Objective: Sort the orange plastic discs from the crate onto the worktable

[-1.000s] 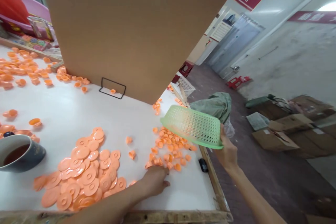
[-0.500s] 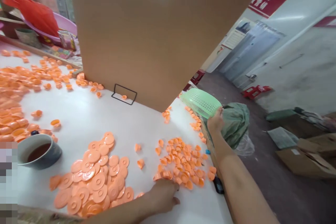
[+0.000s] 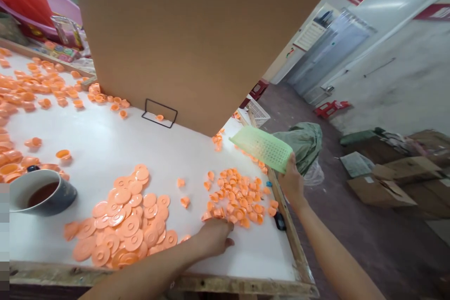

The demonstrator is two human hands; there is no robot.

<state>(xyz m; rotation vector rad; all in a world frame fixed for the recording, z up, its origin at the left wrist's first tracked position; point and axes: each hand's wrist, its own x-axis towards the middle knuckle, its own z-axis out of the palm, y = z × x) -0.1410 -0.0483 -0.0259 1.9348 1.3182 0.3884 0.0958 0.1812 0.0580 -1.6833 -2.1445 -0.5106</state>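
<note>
My right hand (image 3: 292, 182) grips the end of a light-green perforated plastic basket (image 3: 262, 147). The basket is tilted above the table's right edge. Beside the near side of a heap of small orange plastic cups (image 3: 241, 197), my left hand (image 3: 215, 236) rests low, its back towards me. A gap shows between its thumb and forefinger; the other fingers are partly hidden, and no cup is visible in it. To its left lies a pile of flat orange discs (image 3: 130, 225) with raised rings, like little saucers.
A mug (image 3: 44, 192) of dark drink stands at the left, near more orange cups (image 3: 31, 93). A large brown board (image 3: 197, 47) rises at the back, with a black wire frame (image 3: 160, 115) at its foot. A wooden rim (image 3: 291, 243) edges the table; a small black object (image 3: 279, 220) lies beside it.
My right hand has drawn the green basket nearer and tipped it more, so its side faces me. My left hand stays by the cups. The view has shifted, showing more of the near table edge.
</note>
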